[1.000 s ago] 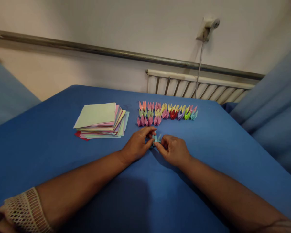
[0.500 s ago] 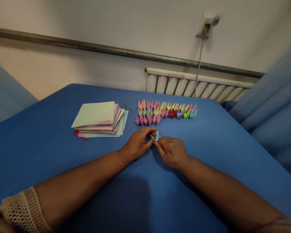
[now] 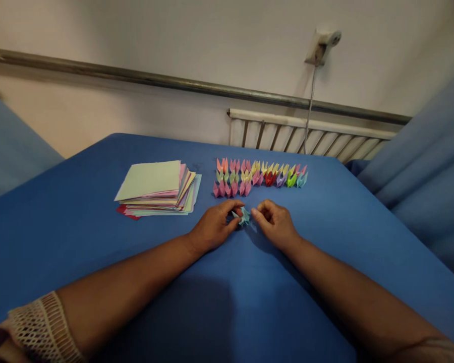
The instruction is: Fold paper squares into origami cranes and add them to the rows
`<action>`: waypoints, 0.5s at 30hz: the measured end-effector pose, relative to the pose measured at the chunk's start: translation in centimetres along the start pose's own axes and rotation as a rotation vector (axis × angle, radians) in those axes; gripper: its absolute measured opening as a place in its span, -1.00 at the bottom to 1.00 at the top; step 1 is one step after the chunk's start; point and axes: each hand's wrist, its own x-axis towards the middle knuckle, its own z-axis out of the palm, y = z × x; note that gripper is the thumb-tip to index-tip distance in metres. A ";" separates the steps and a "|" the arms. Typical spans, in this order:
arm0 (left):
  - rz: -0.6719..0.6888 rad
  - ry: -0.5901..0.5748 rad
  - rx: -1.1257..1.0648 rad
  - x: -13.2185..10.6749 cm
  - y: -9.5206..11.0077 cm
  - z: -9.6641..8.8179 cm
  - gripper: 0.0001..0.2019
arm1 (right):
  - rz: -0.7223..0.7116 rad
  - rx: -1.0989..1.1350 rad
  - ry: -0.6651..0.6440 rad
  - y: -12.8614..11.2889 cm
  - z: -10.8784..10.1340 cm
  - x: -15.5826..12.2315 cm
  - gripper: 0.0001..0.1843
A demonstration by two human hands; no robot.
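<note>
A small light-blue folded paper piece [image 3: 243, 216] sits on the blue table [image 3: 98, 242] between my hands. My left hand [image 3: 214, 227] pinches its left side with thumb and fingers. My right hand [image 3: 275, 224] rests just to its right, fingers curled, a small gap between them and the piece. Behind the hands stand rows of small folded paper pieces [image 3: 259, 176] in pink, yellow, green and red.
A stack of coloured paper sheets [image 3: 157, 189] lies at the back left of the table. A metal rail [image 3: 174, 83] and a radiator [image 3: 310, 133] run along the wall behind. Blue cloth [image 3: 427, 171] hangs at the right.
My right hand has let go of the light-blue piece and drawn a little to the right. My left hand keeps its pinch on it.
</note>
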 end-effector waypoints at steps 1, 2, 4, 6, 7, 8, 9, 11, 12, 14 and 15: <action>0.005 -0.003 0.007 0.0 0.0 0.0 -0.65 | -0.010 0.048 -0.042 0.3 0.1 0.2 -0.79; 0.009 -0.005 0.012 0.0 0.1 -0.1 -0.65 | -0.030 0.080 -0.081 0.6 0.3 0.3 -0.77; 0.012 -0.012 0.009 -0.1 0.3 -0.2 -0.66 | -0.086 0.107 -0.124 0.9 0.7 0.3 -0.76; 0.012 -0.024 -0.013 -0.2 0.6 -0.2 -0.67 | -0.126 0.113 -0.126 1.0 1.0 0.3 -0.91; 0.009 -0.021 -0.037 -0.2 0.8 -0.2 -0.67 | -0.133 0.125 -0.120 1.1 1.1 0.3 -0.96; 0.001 -0.008 -0.074 -0.2 0.8 -0.3 -0.67 | -0.133 0.146 -0.113 1.2 1.2 0.3 -0.93; -0.014 0.021 -0.128 -0.1 0.8 -0.3 -0.67 | -0.128 0.173 -0.106 1.3 1.2 0.3 -0.90; -0.072 0.139 -0.280 0.1 0.7 -0.3 -0.67 | -0.120 0.242 -0.100 1.4 1.1 0.5 -0.89; -0.114 0.203 -0.363 0.4 0.5 -0.4 -0.68 | -0.120 0.280 -0.103 1.3 1.1 0.6 -0.89; -0.212 0.271 -0.519 0.8 0.1 -0.6 -0.69 | -0.123 0.357 -0.123 1.1 0.9 0.7 -0.88; -0.261 0.251 -0.599 1.0 0.0 -0.7 -0.68 | -0.126 0.394 -0.136 0.9 0.8 0.7 -0.87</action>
